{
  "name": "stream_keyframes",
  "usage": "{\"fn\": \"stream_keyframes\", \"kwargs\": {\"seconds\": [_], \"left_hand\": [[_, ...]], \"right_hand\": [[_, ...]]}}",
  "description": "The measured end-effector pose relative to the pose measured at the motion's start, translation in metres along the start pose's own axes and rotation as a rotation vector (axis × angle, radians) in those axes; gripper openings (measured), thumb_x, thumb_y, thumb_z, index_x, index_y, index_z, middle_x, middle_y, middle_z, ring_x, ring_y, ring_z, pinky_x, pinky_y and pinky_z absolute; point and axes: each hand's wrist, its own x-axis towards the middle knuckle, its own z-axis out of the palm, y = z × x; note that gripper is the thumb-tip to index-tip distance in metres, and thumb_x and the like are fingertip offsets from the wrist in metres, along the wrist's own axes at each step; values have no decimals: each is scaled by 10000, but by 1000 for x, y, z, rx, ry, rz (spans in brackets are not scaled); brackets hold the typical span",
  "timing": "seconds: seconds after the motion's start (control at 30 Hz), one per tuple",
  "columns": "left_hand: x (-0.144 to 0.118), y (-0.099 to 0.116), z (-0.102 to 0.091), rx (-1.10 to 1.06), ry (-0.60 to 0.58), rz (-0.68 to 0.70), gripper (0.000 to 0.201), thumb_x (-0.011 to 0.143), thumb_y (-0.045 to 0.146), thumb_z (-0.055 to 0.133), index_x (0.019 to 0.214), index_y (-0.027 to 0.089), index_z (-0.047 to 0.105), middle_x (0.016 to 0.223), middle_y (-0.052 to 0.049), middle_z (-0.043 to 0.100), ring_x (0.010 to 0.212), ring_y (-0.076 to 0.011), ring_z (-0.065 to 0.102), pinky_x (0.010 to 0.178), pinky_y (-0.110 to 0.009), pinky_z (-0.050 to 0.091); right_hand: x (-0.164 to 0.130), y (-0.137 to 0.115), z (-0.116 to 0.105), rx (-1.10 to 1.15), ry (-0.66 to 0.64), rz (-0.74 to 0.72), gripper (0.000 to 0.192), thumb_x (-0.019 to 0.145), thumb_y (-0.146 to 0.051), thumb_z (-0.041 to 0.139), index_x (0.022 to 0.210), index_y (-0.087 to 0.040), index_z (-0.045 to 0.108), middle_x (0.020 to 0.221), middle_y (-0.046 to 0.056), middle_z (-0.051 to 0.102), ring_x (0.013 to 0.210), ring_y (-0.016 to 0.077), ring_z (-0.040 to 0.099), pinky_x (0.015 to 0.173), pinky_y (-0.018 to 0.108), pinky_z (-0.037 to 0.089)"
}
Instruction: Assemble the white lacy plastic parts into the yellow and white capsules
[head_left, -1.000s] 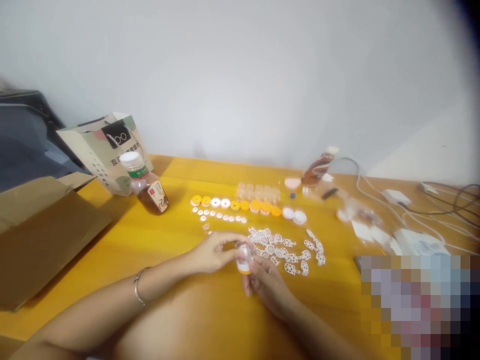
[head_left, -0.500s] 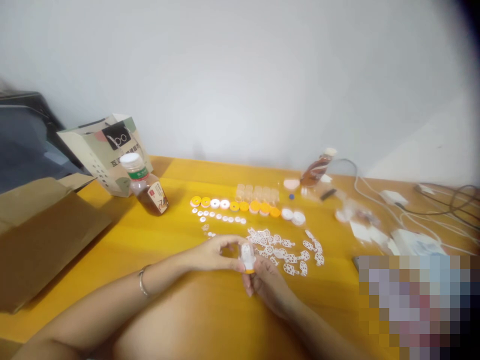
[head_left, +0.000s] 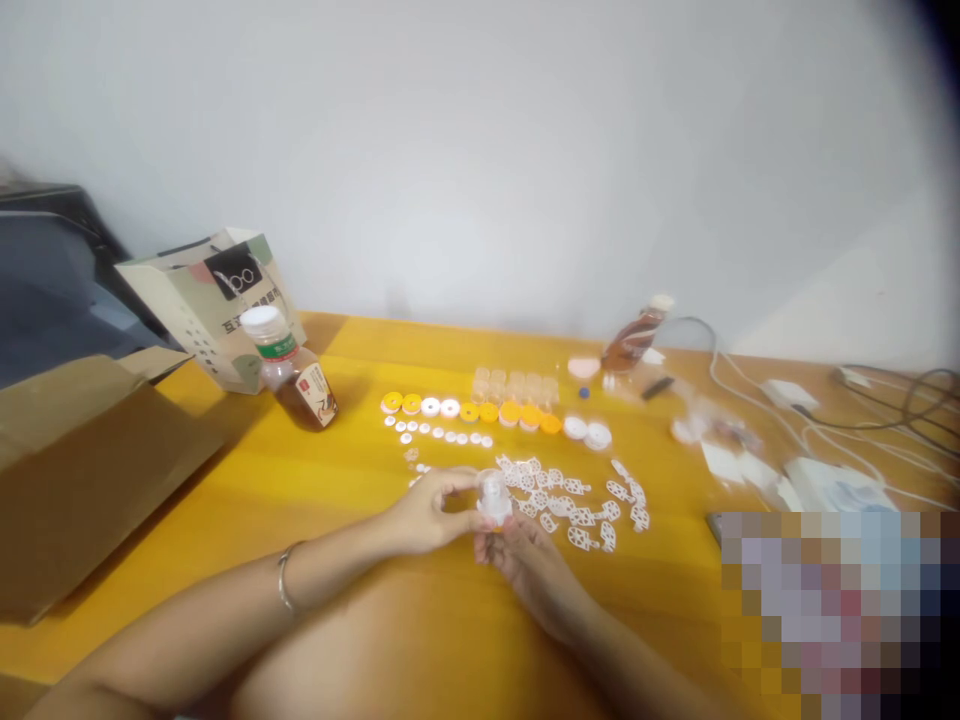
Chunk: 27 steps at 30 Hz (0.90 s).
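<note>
Between my two hands is a small clear plastic container [head_left: 493, 492] with white parts inside and an orange base. The fingers and thumb of my left hand [head_left: 439, 510] close on its left side. From below and the right, my right hand [head_left: 529, 560] pinches its base. Just beyond lie many white spoked plastic pieces [head_left: 555, 490]. Farther back runs a row of orange and white round caps [head_left: 489, 412], with small white discs [head_left: 437, 432] in front of it. Clear cups [head_left: 516, 385] stand behind the caps.
On the left are an open cardboard box [head_left: 97, 480], a paper bag [head_left: 210, 310] and a brown drink bottle [head_left: 292, 375]. Another bottle [head_left: 637, 335] stands at the back right, near white cables [head_left: 757, 410] and a white box [head_left: 840, 487]. A pixelated patch covers the lower right.
The container has tilted in my hands, so its orange base shows less and its top faces me more. My right fingers have shifted slightly up and left.
</note>
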Motion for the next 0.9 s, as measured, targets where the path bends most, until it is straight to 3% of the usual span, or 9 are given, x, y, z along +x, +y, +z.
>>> {"fn": "stream_keyframes", "kwargs": {"seconds": [0.27,0.37,0.5,0.77,0.9], "left_hand": [[-2,-6,16,1,246,-64,224,766,329,602,724,110,619,700,-32,591,625,-122,556,648,-233,441],[-2,-6,17,-73,196,-70,246,777,350,592,707,115,614,603,-4,572,576,-112,557,696,-252,441],[-4,-6,19,-270,135,-110,253,783,358,586,733,111,605,585,2,576,492,-99,553,631,-251,451],[-7,-14,27,-460,196,-157,283,735,368,640,792,92,617,533,-5,590,438,-106,559,529,-230,458],[-8,-17,28,-551,152,-179,319,720,373,653,837,79,615,532,-22,605,419,-117,565,468,-225,465]], "right_hand": [[2,3,2,-56,98,-102,285,729,-463,641,756,-180,617,676,14,585,653,138,521,695,276,401],[2,4,2,-10,69,-74,326,740,-501,609,758,-175,607,676,30,594,649,152,524,668,286,397],[0,5,4,78,40,-22,381,756,-555,554,768,-175,584,642,26,577,595,145,499,611,280,377],[-2,3,10,203,-12,25,384,776,-561,521,743,-180,560,592,-11,484,562,115,415,579,243,333],[-2,4,11,293,-48,65,370,780,-560,515,781,-193,554,585,-24,448,535,101,379,560,227,322]]}}
